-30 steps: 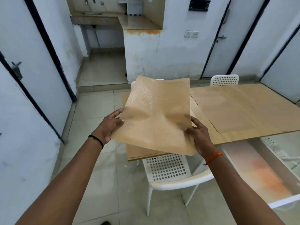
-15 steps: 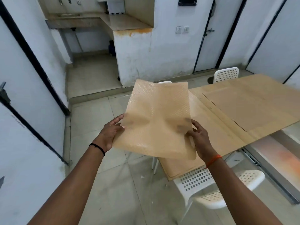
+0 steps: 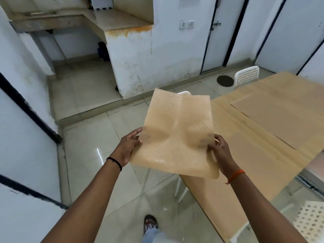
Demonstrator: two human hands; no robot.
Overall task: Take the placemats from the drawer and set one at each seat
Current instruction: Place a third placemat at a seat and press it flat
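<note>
While gripped at both side edges, tan dotted placemat [image 3: 177, 135] held up in the air over the floor tiles [image 3: 98, 137], just left of the wooden table [image 3: 259, 155]. Left hand [image 3: 127, 148] curled round its left edge, thumb on top; right hand [image 3: 219, 151] pinching its right edge, fingers partly hidden behind the sheet. Black band [image 3: 114, 162] on the left wrist, orange thread [image 3: 235, 175] on the right. Below, one patterned shoe [image 3: 150, 223]. Lower right, perforated white chair [image 3: 310, 221]. On the table, another flat tan mat [image 3: 280, 118]. Beyond, second white chair [image 3: 247, 77], stained counter [image 3: 121, 20], doors [image 3: 228, 32].
</note>
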